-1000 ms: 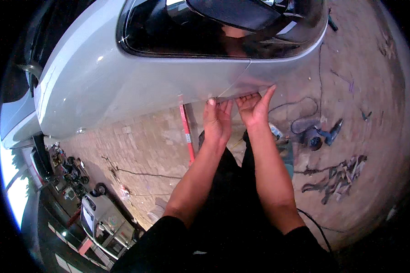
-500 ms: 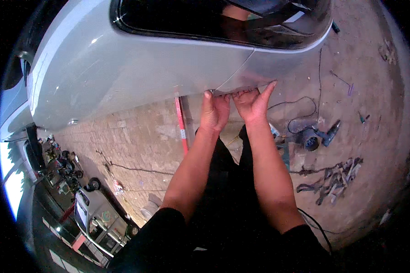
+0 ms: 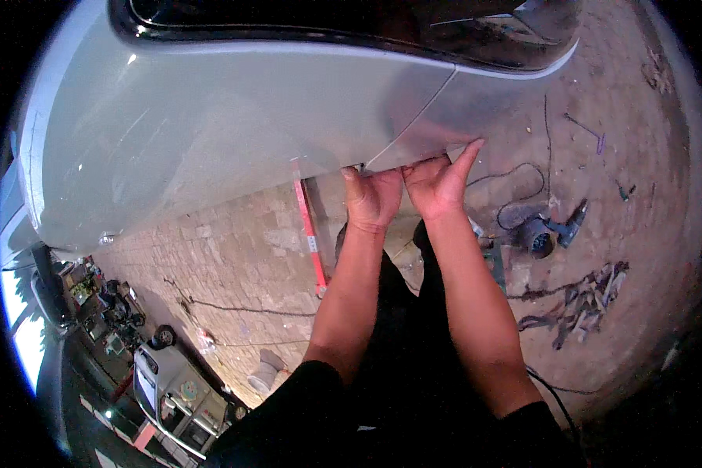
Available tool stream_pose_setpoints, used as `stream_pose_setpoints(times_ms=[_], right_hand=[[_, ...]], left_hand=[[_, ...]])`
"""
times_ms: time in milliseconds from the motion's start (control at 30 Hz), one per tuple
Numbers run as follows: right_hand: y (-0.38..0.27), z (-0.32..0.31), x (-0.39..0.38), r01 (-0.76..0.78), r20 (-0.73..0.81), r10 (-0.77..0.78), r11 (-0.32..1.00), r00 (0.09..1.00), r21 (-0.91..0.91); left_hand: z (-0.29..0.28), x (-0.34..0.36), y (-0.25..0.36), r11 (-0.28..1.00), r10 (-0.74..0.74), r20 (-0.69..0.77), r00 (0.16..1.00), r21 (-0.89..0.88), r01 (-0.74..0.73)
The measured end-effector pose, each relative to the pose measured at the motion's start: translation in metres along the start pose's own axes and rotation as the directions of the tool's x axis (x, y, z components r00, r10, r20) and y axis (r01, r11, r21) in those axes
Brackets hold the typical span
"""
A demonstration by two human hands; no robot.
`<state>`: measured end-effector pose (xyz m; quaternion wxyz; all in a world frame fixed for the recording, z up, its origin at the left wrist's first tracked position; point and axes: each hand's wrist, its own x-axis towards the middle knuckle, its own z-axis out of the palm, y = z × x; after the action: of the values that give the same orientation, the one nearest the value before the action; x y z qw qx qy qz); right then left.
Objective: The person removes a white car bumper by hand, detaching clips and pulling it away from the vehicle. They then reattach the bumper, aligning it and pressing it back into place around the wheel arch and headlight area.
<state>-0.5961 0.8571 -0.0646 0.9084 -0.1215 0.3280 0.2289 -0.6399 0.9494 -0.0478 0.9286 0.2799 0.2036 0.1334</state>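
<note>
A silver car body panel [image 3: 257,105] spans the upper part of the head view, with a dark window above it and a thin seam slanting down toward my hands. At its lower edge my left hand [image 3: 373,201] has its thumb up against the rim and its fingers tucked beneath. Close beside it, my right hand [image 3: 437,189] hooks its fingers under the same edge, palm up, its thumb pointing out to the right. The panel hides most of the fingertips. Left of my hands, a red bar [image 3: 310,226] runs down from under the panel.
On the paved ground to the right are a cordless drill [image 3: 573,224], a dark round container [image 3: 537,238], a pile of grey rags or strips [image 3: 581,304] and a cable [image 3: 520,168]. A bucket [image 3: 266,370] and a white vehicle [image 3: 175,398] stand lower left.
The view has shifted, so the panel reaches lower and more of the red bar shows. Both hands remain at the panel's lower edge, slightly closer together.
</note>
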Motion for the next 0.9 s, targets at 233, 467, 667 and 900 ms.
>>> stream_pose_setpoints(times_ms=[233,467,667,900], right_hand=[[-0.001,0.005,-0.013,0.042,-0.008,-0.042,0.999,0.999,-0.024],[-0.003,0.005,-0.012,-0.068,0.085,0.056,0.987,0.995,0.149],[0.001,0.011,-0.013,-0.062,-0.006,0.065,0.979,0.998,0.196],[-0.001,0.018,-0.017,-0.055,-0.145,0.085,0.979,0.986,0.197]], left_hand=[[-0.006,-0.007,-0.012,0.986,0.019,-0.005,1.0,-0.163,-0.02],[-0.002,-0.003,-0.009,0.982,0.029,0.015,0.999,-0.187,-0.026],[-0.013,-0.009,-0.004,0.998,-0.017,0.054,0.998,-0.053,0.02],[0.003,-0.067,0.026,0.588,0.379,-0.042,0.924,0.783,-0.206]])
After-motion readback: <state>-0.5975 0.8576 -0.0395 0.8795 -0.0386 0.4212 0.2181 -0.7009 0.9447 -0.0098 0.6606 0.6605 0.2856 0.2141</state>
